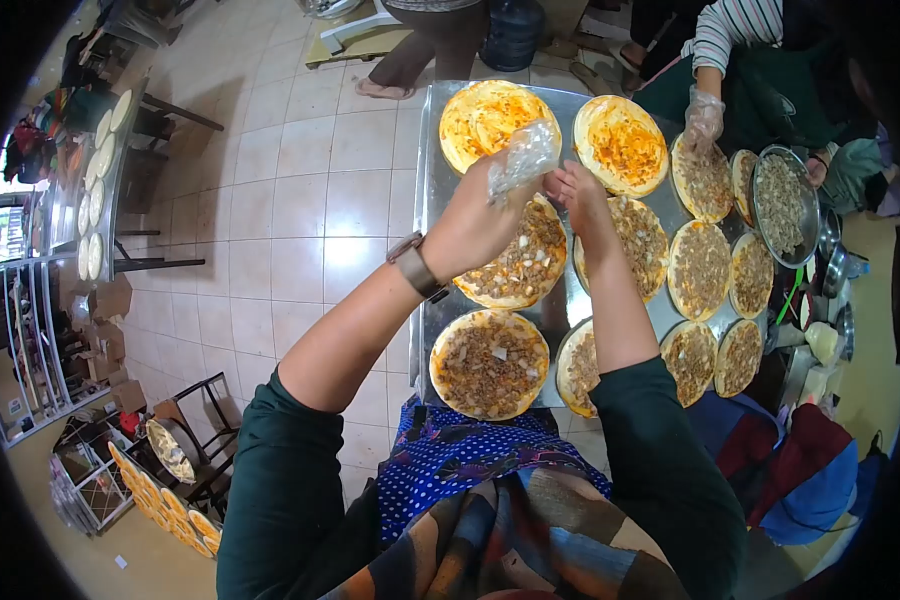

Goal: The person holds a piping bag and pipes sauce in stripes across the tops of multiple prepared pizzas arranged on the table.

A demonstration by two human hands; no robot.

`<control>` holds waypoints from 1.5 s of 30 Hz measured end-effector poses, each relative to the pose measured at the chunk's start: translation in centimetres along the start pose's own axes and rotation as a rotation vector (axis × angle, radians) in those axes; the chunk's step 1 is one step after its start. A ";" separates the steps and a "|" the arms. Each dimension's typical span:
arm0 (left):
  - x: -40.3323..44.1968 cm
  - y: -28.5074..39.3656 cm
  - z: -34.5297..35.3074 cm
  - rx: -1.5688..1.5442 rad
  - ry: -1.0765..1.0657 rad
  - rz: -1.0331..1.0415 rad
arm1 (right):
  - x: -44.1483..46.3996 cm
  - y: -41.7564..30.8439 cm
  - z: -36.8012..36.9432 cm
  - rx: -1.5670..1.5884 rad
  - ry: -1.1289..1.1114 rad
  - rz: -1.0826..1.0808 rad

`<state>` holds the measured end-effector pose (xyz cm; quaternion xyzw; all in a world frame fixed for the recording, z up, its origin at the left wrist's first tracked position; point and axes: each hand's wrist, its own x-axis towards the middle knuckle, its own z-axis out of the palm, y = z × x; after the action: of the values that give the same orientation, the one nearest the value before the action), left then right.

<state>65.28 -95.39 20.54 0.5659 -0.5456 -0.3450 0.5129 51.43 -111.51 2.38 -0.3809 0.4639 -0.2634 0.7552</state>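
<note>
My left hand (485, 225), with a watch (416, 266) on its wrist, is raised over the metal tray (425, 190). Crumpled clear plastic, like a disposable glove (526, 160), covers its fingers, so their pose is hidden. Close beside it is my right hand (582, 200), bare, its fingers curled against the plastic's edge. Below both hands lies a round flatbread topped with minced filling and white bits (518, 262). Nearer to me is another topped flatbread (490, 364). At the far end, two flatbreads (498, 122) (620, 146) carry only an orange spread.
Across the tray, a co-worker's gloved hand (704, 118) touches a topped flatbread (703, 180). The co-worker's other hand holds a metal bowl of filling (785, 207). Pale dough rounds (96, 200) lie on a table at left. More breads (165, 505) stand at lower left.
</note>
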 end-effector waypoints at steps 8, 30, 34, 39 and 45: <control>-1.4 0.6 -0.3 -0.048 -0.016 -0.083 | 2.5 -2.1 3.8 0.063 0.133 0.189; -0.8 0.1 0.5 -0.198 0.015 -0.149 | 6.9 -3.0 4.6 0.184 0.033 -0.091; 0.3 -0.3 0.1 -0.300 0.044 -0.167 | 2.0 -3.9 4.0 -0.400 0.062 -0.570; 3.0 0.9 -0.6 -0.295 0.051 -0.029 | -7.1 -4.9 3.4 -0.348 -0.649 -0.375; 4.5 2.9 -0.7 -0.234 0.010 -0.064 | -9.9 -5.1 7.3 -0.381 -0.577 -0.504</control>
<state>65.90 -99.31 24.22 0.5209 -0.4808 -0.4196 0.5670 53.56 -104.59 13.59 -0.6730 0.1665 -0.2320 0.6823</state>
